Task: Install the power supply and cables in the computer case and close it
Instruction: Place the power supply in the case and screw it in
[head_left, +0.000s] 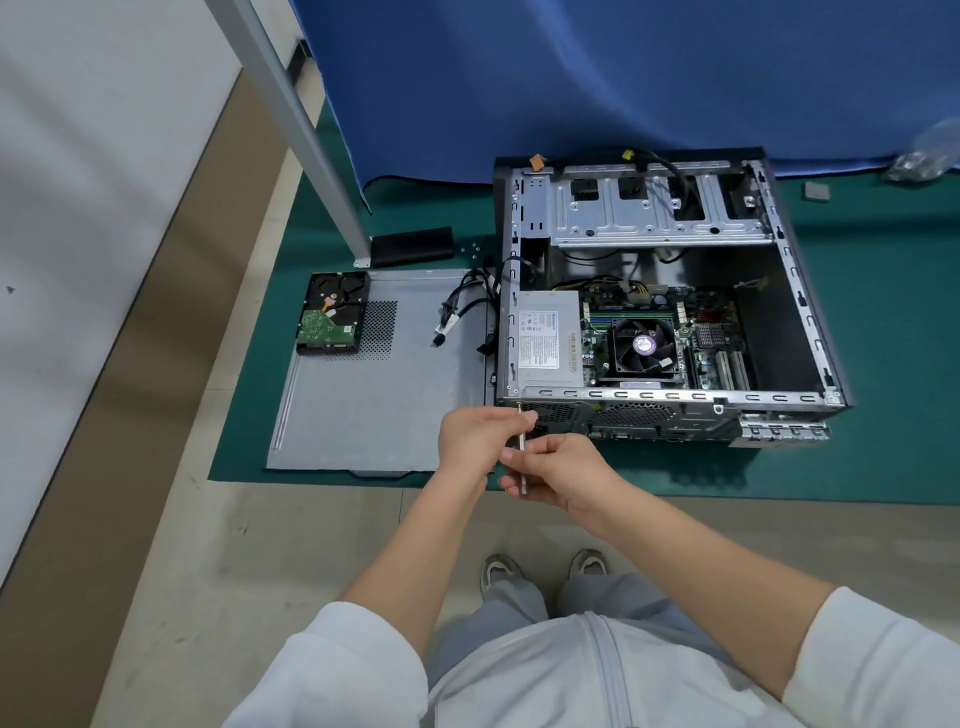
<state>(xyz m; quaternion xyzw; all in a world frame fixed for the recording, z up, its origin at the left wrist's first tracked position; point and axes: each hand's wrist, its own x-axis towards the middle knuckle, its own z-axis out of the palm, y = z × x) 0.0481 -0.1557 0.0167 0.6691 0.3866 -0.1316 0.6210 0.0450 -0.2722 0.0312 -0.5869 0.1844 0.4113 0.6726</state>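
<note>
The open computer case (795, 291) lies on its side on a green mat. A grey power supply (548, 338) sits in its near left corner beside the motherboard fan (644, 345). A thin metal screwdriver (521, 447) points up at the case's near left rear corner, with a screw at its tip. My left hand (475, 436) pinches the upper shaft. My right hand (561, 470) grips the lower end of the shaft. Loose black cables (462, 306) hang out over the case's left edge.
The removed grey side panel (384, 405) lies flat left of the case, with a hard drive (332, 314) on its far corner. Small screws (470, 249) and a black block (413, 245) lie behind it. A metal post (306, 135) and blue cloth (623, 78) stand behind.
</note>
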